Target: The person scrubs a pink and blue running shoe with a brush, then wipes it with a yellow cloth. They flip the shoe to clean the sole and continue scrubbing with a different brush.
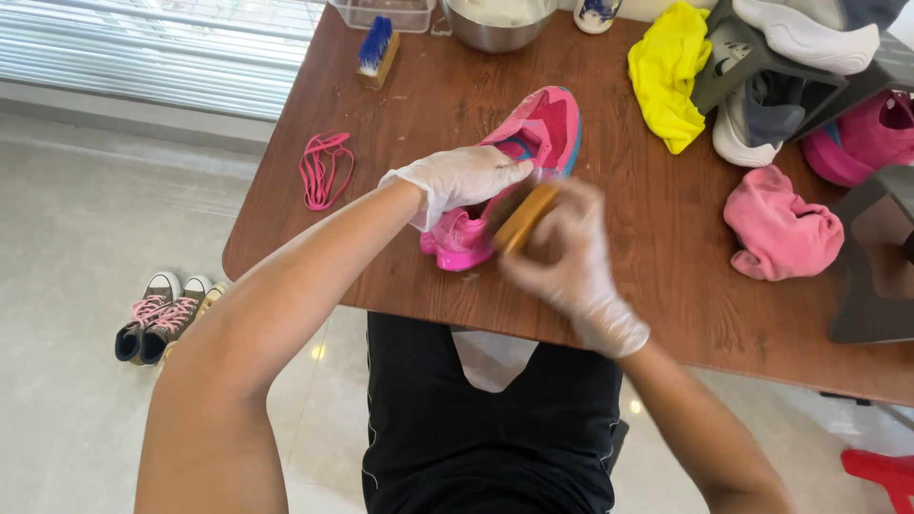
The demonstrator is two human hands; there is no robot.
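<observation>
Pink sneaker [538, 143] lies under both hands — left hand [466, 176] gripping it, right hand [562, 252] holding a wooden brush [524, 217].

No labels, signs or screens show. The nearest thing to a package is a clear plastic container [384, 13] at the far edge of the bench [657, 257], just left of the steel bowl [497, 26]: rectangular, see-through, cut off by the frame's top

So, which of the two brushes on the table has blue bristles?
The wooden brush with blue bristles standing untouched at the table's far edge; the other wooden brush is in the gloved right hand, against the pink shoe.
</observation>
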